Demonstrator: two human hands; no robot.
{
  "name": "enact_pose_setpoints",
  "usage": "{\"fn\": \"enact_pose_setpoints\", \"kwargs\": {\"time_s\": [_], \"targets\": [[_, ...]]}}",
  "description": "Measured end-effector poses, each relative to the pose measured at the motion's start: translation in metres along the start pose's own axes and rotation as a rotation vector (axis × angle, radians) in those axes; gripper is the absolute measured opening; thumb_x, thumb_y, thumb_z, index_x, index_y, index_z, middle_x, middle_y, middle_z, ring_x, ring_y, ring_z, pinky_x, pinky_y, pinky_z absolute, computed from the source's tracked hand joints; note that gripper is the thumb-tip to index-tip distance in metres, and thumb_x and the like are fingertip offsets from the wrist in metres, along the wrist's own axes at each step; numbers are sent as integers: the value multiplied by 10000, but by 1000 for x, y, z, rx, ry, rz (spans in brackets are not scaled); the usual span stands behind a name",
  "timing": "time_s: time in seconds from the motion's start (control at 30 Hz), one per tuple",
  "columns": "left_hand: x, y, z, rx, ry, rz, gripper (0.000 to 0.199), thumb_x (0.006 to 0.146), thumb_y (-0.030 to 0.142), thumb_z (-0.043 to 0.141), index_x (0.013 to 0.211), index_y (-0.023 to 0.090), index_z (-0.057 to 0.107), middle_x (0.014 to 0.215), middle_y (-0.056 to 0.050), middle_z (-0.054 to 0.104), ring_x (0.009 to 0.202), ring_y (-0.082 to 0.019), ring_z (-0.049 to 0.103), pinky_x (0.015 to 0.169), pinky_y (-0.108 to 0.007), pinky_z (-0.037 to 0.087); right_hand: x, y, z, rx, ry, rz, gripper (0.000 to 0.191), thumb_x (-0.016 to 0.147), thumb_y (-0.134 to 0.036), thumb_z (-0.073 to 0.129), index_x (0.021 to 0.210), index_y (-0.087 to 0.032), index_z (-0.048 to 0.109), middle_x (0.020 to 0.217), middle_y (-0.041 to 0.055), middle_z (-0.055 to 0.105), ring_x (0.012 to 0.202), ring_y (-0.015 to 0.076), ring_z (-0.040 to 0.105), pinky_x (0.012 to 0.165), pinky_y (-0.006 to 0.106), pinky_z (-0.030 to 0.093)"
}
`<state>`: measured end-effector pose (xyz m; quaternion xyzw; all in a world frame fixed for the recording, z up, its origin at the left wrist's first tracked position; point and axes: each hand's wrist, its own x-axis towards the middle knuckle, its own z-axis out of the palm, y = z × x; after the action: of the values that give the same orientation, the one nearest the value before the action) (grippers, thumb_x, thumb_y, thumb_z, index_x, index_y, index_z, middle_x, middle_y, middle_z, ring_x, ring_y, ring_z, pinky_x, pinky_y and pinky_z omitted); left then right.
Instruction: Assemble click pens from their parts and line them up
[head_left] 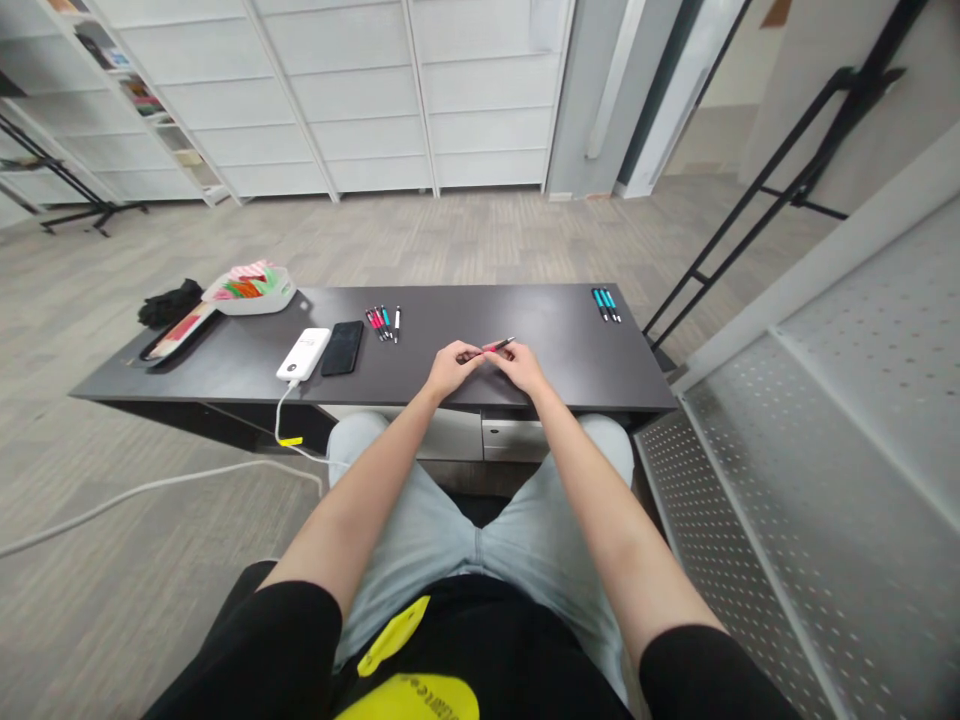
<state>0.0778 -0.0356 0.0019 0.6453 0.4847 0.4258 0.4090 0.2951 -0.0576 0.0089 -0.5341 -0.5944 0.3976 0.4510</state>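
Observation:
A pink and black pen [493, 348] is held level between the fingertips of both hands, close above the desk's front edge. My left hand [452, 366] is closed, pinching its dark left part. My right hand [521, 366] is closed around the pink part, and a dark tip sticks out past the fingers. Whether the pen is in one piece cannot be seen, because fingers cover its middle. On the desk left of my hands lies a group of several pens [381, 322], pink, teal and white. Far to the right, several teal pens [606, 304] lie side by side.
The dark desk [555, 335] carries a black phone [342, 348], a white power bank [304, 354] with a cable [279, 412], a white basket [255, 295] of colourful packets, a long dark tray [178, 335] and a black cloth-like bundle [171, 303]. A perforated panel [750, 520] stands on the right.

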Motion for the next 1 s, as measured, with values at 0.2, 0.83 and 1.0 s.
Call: {"fn": "enact_pose_setpoints", "kwargs": {"time_s": [0.2,0.83,1.0], "targets": [[-1,-7,1,-48,-9,-4,242,994,490,1006,1065,279,913,1077,-93,882,1015,-305,806,1168,-518,691,1,0,-1,10,22,2,440,1130,-802,581,1028,-384,671,1030,80,889,1051,351,814,1046,531,685],[2,-21,-3,-344,32,-18,254,1170,506,946,1170,252,952,962,-58,896,869,-232,791,979,-386,699,-4,11,-2,-255,-164,-82,550,1212,-775,579,985,-320,788,856,49,724,901,315,694,1008,459,590],[6,-26,-8,-382,147,-27,287,1149,521,985,1044,259,938,863,-27,809,868,-222,761,975,-367,666,0,2,14,-218,-203,-48,477,1231,-695,628,971,-306,726,909,34,737,956,292,704,995,407,584]]}}
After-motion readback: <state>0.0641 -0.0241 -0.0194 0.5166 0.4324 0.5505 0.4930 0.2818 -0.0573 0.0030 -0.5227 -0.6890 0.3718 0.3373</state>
